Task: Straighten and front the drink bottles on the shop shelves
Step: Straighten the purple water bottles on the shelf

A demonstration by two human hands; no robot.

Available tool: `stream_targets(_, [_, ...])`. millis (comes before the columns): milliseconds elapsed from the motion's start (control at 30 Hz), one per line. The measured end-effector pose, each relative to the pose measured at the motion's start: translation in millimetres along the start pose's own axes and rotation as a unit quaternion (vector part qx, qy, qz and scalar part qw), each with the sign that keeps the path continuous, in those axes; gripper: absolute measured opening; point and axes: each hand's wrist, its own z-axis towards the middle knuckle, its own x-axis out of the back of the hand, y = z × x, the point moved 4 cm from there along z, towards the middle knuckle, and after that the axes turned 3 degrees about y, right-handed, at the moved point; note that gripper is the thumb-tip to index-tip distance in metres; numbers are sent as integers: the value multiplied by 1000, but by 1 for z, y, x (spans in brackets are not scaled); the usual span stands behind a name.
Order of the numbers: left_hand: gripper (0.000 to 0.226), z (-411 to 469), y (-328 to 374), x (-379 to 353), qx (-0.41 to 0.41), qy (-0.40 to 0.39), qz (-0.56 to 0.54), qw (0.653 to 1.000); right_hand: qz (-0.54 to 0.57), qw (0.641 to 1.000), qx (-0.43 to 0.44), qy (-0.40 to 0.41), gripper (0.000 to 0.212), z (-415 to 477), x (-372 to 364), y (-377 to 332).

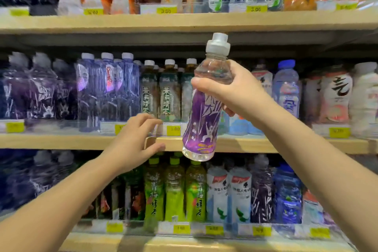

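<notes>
As right hand [229, 90] grips bottle [202, 120], tea bottles [169, 98] behind

Clear headroom between tea bottle caps [169, 62] and upper shelf board [122, 23]

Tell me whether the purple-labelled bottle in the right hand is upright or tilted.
Tilted. The purple-labelled bottle leans with its grey cap to the right of its base, held in the air by the right hand.

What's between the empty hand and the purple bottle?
In the head view, a yellow price tag on the wooden shelf edge shows between the left hand and the purple bottle.
</notes>
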Motion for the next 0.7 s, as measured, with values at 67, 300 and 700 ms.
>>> stream_targets(67, [66,-5,-14,5,9,-7,4,1000,6,1000,5,-20,58,3,-17,-3])
stream_targets(300, [66,-24,-55,25,22,-8,51,998,16,998,42,-53,70,17,-74,-10])
stream_targets(700, [76,-65,-158,64,73,2,64,995,41,994,57,-78,68,36,-168,-29])
